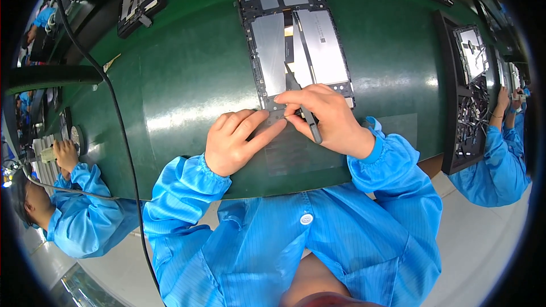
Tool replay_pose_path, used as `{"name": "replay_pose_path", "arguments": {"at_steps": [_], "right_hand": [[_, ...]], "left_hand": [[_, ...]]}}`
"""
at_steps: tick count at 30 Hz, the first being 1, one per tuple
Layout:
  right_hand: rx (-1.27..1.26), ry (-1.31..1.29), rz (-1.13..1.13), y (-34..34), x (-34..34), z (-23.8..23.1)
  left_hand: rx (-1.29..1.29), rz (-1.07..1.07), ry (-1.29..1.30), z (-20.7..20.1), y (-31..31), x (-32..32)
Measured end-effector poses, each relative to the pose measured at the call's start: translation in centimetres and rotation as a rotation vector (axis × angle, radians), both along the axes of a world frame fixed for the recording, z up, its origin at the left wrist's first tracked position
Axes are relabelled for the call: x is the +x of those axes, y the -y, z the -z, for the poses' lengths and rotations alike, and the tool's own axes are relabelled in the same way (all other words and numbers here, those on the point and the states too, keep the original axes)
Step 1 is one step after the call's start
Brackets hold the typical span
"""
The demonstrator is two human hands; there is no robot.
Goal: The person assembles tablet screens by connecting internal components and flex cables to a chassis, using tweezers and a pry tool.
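Black tray (448,88), jumbled parts (471,115) inside, hands (234,141) at opened device (327,45)

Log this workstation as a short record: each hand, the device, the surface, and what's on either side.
Left hand: fingertips at the near end of the opened device
Right hand: gripping a slim black tool, tip pointing away from the person
Device: flat, silvery panels in a black frame
Surface: green table
Left side: black cable; co-worker in blue
Right side: dark tray of small parts; another blue sleeve
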State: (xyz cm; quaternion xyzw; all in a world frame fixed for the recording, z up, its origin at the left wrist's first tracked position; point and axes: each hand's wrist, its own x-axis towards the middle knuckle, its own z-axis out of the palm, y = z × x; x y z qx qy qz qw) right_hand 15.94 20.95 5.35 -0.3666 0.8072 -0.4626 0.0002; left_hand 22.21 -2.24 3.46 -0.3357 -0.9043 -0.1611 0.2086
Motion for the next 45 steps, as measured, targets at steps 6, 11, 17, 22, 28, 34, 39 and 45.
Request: {"name": "replay_pose_path", "arguments": {"at_steps": [6,11,17,22,28,34,39,45], "right_hand": [[0.032,-0.019,-0.004,-0.2,0.1,-0.3],[-0.098,0.22,-0.008,-2.8,0.7,-1.3],[-0.236,0.585,-0.012,-3.6,1.9,-0.8],[-0.151,0.581,-0.016,-3.9,2.2,0.0],[-0.118,0.364,-0.054,-3.8,2.7,0.9],[-0.191,0.599,0.133,-3.9,3.3,-0.3],[-0.214,0.769,0.206,-3.9,3.2,-1.1],[-0.205,0.644,0.116,-4.6,2.9,-0.4]], "left_hand": [[0.039,-0.034,0.06,0.1,-0.6,0.3],[0.138,-0.074,0.147,0.1,-1.4,0.4],[0.176,-0.076,0.209,-0.1,-1.9,0.4],[0.196,-0.081,0.212,0.2,-2.3,0.8],[0.185,-0.077,0.182,0.8,-2.5,1.3],[0.201,-0.098,0.195,0.8,-2.7,1.7],[0.204,-0.097,0.188,0.8,-2.8,1.8],[0.188,-0.096,0.184,0.6,-2.7,2.0]]}}
